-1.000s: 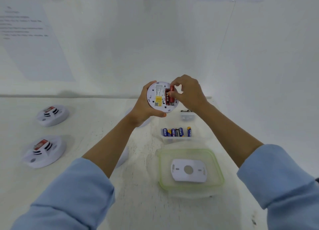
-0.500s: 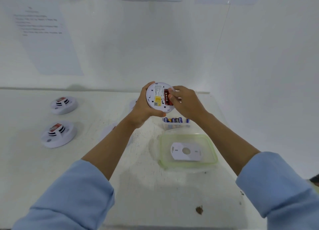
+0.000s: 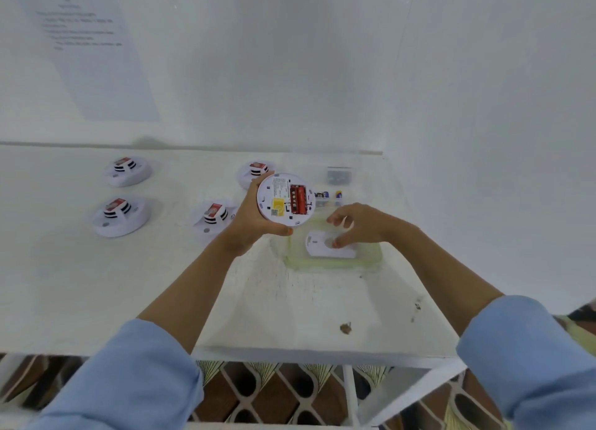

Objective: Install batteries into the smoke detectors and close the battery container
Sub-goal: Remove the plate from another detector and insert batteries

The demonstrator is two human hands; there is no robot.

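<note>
Left hand (image 3: 248, 223) grips detector (image 3: 285, 200), batteries (image 3: 298, 199) seated. Right hand (image 3: 358, 225) spread, empty, over cover plate (image 3: 322, 247); pinch it next.

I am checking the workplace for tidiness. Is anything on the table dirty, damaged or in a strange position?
One thing: a small brown speck lies on the white table near its front edge, with fainter dark marks to its right. What they are cannot be told. The smoke detectors sit flat and nothing looks spilled.
</note>
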